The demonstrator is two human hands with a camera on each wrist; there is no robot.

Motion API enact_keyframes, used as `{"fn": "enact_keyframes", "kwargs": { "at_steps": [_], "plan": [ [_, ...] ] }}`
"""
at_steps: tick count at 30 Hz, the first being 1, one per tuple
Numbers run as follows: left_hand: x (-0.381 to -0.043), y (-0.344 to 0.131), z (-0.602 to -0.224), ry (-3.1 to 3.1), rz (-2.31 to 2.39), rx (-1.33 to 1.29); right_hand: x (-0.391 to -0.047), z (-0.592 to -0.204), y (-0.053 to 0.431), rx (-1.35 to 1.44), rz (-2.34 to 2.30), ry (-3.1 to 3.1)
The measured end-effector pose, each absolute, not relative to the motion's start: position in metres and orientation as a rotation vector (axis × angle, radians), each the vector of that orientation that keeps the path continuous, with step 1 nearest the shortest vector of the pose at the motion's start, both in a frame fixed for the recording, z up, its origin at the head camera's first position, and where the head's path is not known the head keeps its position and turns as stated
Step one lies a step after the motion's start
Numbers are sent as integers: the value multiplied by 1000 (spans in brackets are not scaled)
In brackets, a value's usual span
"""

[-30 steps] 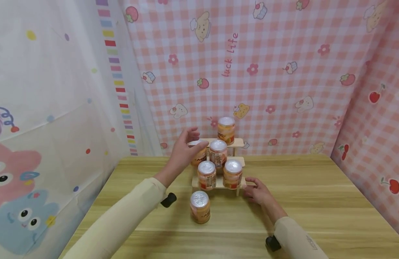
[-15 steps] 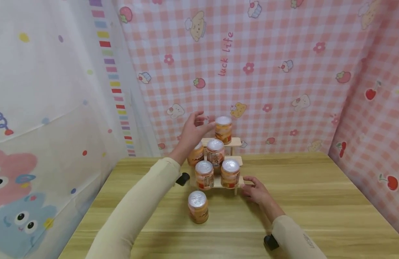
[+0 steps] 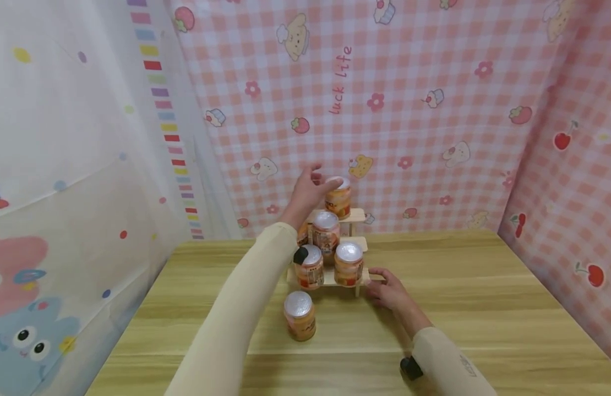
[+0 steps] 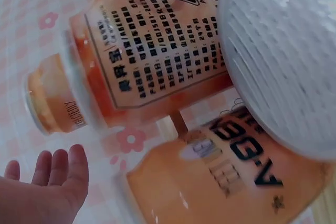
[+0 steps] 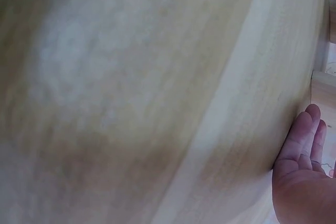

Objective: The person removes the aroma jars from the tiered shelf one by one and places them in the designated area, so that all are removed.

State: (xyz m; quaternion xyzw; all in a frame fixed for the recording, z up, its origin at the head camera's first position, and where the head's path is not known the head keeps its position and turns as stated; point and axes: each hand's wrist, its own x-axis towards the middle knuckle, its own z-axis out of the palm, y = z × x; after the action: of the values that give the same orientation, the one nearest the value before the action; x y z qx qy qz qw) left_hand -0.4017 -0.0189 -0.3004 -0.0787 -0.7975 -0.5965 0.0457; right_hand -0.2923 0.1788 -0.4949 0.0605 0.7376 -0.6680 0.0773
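My left hand (image 3: 307,192) is at the top jar (image 3: 339,204), an orange jar with a silver lid on the highest step of a small wooden stepped stand (image 3: 356,215). In the head view its thumb overlaps the lid; in the left wrist view its relaxed fingers (image 4: 77,169) lie apart from the small far jar (image 4: 52,95). My right hand (image 3: 392,294) touches the right end of the lowest step, fingers (image 5: 296,137) fairly straight. The middle step bears a jar (image 3: 326,234) and another, partly hidden by my left arm. Two jars (image 3: 309,275) (image 3: 349,269) stand on the lowest step.
One more jar (image 3: 300,324) stands on the wooden table (image 3: 459,297) in front of the stand. A pink checked cloth (image 3: 409,132) hangs close behind, and a white patterned cloth (image 3: 87,192) hangs at the left. A black wrist strap part (image 3: 410,367) sits below my right sleeve.
My left hand has moved up and right from the left jar on the middle step to the top jar. My right hand stays at the stand; the view has shifted slightly.
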Motion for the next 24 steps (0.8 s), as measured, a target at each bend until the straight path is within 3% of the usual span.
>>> {"fn": "enact_keyframes", "kwargs": {
  "at_steps": [24],
  "plan": [
    [-421, -7, -320, -2589, -1737, -351, -293, -495, 180, 187, -2029, 2210]
  ]
}}
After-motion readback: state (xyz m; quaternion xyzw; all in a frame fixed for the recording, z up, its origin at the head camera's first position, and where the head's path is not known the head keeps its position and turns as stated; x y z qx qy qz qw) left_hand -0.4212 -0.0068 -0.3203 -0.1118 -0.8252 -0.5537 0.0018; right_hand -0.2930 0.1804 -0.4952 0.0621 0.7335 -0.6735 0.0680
